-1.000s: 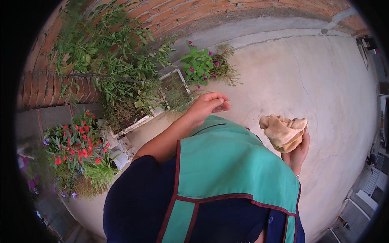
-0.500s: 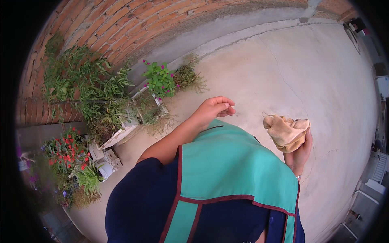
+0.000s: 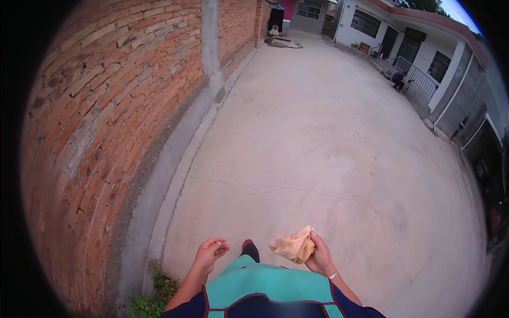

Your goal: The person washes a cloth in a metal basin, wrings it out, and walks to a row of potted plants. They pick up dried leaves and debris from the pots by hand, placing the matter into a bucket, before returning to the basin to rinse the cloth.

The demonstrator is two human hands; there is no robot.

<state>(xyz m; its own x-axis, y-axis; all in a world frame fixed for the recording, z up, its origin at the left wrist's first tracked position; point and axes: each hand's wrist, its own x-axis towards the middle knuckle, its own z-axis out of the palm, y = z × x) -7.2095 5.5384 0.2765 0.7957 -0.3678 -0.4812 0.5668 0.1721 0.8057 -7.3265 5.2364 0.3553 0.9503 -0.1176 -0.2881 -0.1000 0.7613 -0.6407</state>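
A crumpled beige cloth [image 3: 295, 246] is held up in front of me at the right, its folds bunched together. My right hand [image 3: 319, 257] grips it along its right side, thumb uppermost, a pale band round the wrist. To the left, my left hand [image 3: 210, 254] hangs in the air with nothing visible in it. Its fingers are loosely bent and a little apart. Between the two arms shows my green apron [image 3: 265, 283] with dark red trim. One dark shoe [image 3: 247, 244] pokes out beyond the apron.
A brick wall [image 3: 122, 106] with a grey base runs along my left. Plants [image 3: 146, 305] grow at its foot, near my left arm. Cracked concrete ground [image 3: 318, 132] stretches ahead. Far right, a person [image 3: 397, 80] crouches by a white railing [image 3: 419, 77] outside a house.
My view has swung from the plants and wall corner to the long yard and house. The cloth stays in my right hand; the left hand remains empty.
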